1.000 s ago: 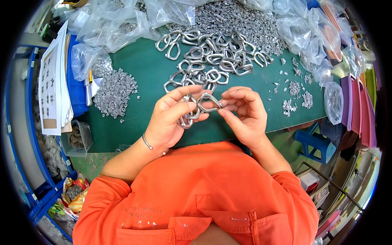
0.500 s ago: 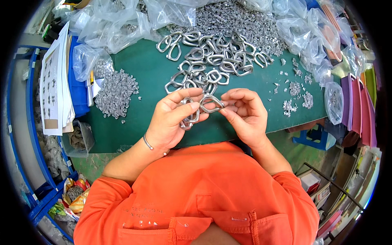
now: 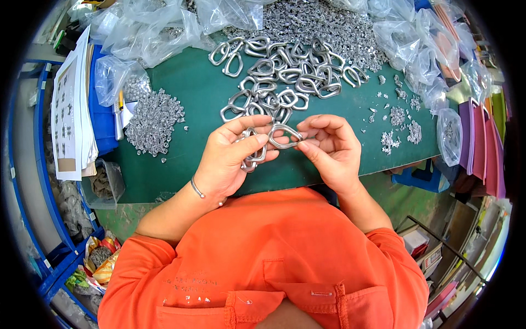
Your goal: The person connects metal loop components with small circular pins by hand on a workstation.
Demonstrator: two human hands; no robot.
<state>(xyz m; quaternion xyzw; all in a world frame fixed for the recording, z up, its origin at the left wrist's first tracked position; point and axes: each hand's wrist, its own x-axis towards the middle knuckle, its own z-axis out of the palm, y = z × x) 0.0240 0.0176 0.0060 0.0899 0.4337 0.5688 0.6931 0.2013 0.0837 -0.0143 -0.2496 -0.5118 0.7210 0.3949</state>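
Note:
Over the near edge of a green table (image 3: 208, 109), my left hand (image 3: 226, 149) is closed round a few silver metal rings (image 3: 253, 159) in its palm. Between my two hands a single silver metal ring (image 3: 272, 138), rounded and slightly bent, is held up. The thumb and fingers of my right hand (image 3: 330, 143) pinch its right side, while the left fingertips touch its left side. Just beyond my hands lies a loose heap of similar metal rings (image 3: 290, 71), some overlapping.
Small clear pieces form a pile (image 3: 153, 123) at the left and a larger heap (image 3: 329, 33) at the back. Clear plastic bags (image 3: 148, 35) line the far side. Small clusters of bits (image 3: 397, 116) lie at the right. Papers (image 3: 71, 109) and a clear bin (image 3: 107, 183) flank the left edge.
The single ring between my hands has turned slightly, and its opening faces up more. Both hands stay in nearly the same place and keep their hold.

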